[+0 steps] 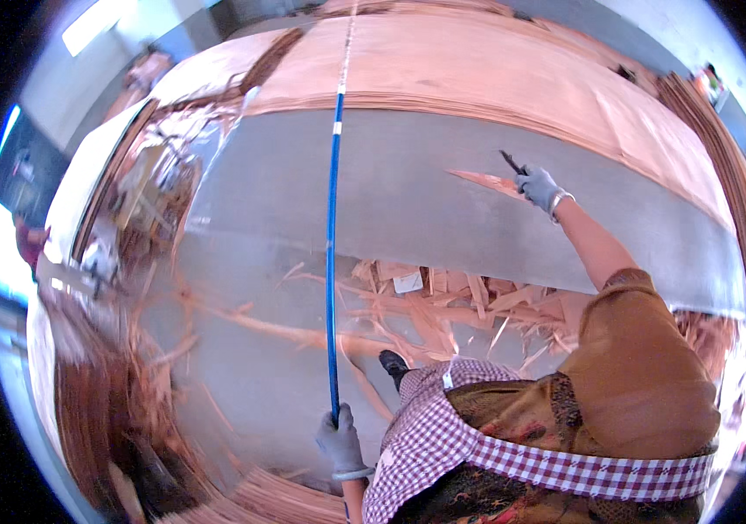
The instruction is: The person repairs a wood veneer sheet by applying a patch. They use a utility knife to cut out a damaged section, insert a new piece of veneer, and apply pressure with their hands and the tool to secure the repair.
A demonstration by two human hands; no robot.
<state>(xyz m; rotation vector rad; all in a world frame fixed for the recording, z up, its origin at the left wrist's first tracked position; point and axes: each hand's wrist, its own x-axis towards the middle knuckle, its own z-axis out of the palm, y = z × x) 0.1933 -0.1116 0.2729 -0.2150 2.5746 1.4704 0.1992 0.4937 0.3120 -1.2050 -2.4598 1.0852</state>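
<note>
Blue stick (pixel 331 262), grey tabletop (pixel 416 170), pale wall (pixel 67 92)

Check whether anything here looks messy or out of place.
Yes, the floor looks untidy: torn, reddish strips lie scattered across it, with jagged scraps heaped by the near edge of the grey work surface. A pointed sliver at the right hand also looks stray against that surface, unlike the flat sheets stacked behind.

1. Table (pixel 408 166): plain grey.
2. Stick (pixel 331 262) crossing the table: blue, with a white band and whitish far end.
3. Knife (pixel 510 162) over the table: black.
4. Left hand (pixel 340 444), nearer than the table, and right hand (pixel 539 189), over it: gloved in grey.
5. Wood sheets (pixel 477 57) beyond the table: pale pinkish orange.
6. Apron (pixel 425 437) on the table's near side: maroon-and-white checks.
7. Sleeve (pixel 643 349), same side: plain brown.
</note>
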